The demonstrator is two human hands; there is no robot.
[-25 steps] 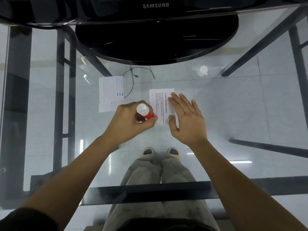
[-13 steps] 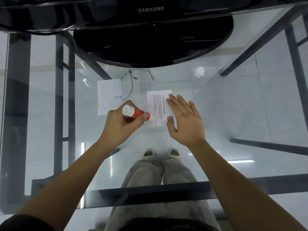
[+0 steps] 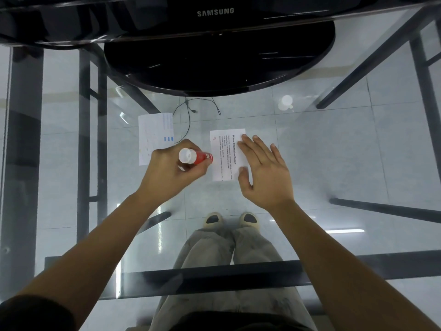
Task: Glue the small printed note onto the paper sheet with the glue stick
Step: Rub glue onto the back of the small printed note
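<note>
The left hand [image 3: 167,173] gripped the glue stick [image 3: 198,157], its tip at the left edge of the printed note [image 3: 224,158] on the tabletop [image 3: 334,151]. The right hand [image 3: 265,175] lay spread flat on the note, apparently steadying it. The paper sheet [image 3: 152,137] lay just to its left.

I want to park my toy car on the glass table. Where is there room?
Most room: the bare glass table right of the right hand, nearer than the white cap. Also the near strip between the forearms. Crowded: the middle, with the left hand, glue stick, printed note and blue-marked paper, and the back by the monitor stand.
</note>
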